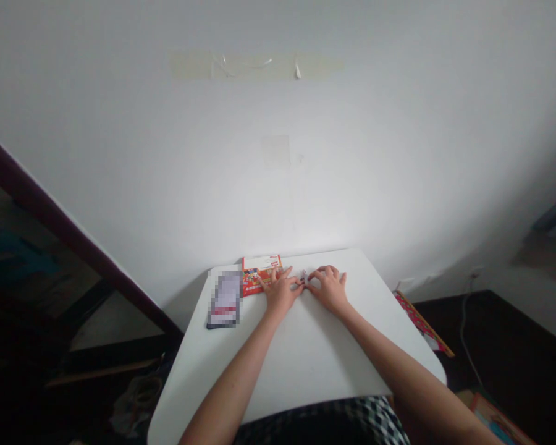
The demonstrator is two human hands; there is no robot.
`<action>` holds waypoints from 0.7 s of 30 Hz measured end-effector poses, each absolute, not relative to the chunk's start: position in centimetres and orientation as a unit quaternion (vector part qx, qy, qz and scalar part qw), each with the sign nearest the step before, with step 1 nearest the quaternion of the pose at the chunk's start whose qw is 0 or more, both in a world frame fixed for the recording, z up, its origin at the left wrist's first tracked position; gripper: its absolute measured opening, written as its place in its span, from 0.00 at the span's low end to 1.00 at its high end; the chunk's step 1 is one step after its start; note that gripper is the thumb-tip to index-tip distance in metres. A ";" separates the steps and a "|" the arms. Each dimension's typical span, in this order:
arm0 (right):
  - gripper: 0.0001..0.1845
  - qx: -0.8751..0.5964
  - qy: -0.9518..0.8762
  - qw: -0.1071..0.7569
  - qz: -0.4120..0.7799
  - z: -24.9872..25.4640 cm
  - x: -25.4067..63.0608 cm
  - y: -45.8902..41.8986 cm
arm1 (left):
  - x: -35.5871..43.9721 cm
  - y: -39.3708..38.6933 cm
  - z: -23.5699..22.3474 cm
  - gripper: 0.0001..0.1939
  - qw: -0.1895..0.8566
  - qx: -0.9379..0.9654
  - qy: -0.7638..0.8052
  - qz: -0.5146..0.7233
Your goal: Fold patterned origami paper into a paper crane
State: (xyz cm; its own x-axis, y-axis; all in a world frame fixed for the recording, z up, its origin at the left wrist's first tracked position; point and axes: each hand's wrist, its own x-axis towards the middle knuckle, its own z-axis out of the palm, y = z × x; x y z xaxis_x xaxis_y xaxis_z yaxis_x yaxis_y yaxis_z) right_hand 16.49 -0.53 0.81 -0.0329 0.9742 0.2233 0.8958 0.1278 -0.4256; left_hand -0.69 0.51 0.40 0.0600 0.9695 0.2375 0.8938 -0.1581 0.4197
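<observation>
Above the white table, my left hand and my right hand meet at a small pale greyish piece with a dark spot. Thumb and index finger of each hand are closed on it from either side. It is too small and too covered by fingertips to name its kind. The other fingers of my left hand spread over the right part of a red printed packet with a white top strip. My right hand's remaining fingers are raised and bent.
A phone with a blurred screen lies left of the packet. The white wall rises behind the table's far edge and bears old tape strips. A cable hangs at the right, beyond the table, above the dark floor.
</observation>
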 end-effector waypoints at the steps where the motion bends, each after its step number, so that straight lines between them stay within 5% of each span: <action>1: 0.13 -0.655 -0.715 0.232 0.081 0.8 16.5 -0.5 | -0.7 0.5 0.3 0.06 0.075 0.725 0.643 0.235; 21: 0.12 -0.649 -0.718 0.240 0.073 0.2 16.9 -0.5 | -1.0 0.6 0.2 0.06 0.087 0.715 0.647 0.249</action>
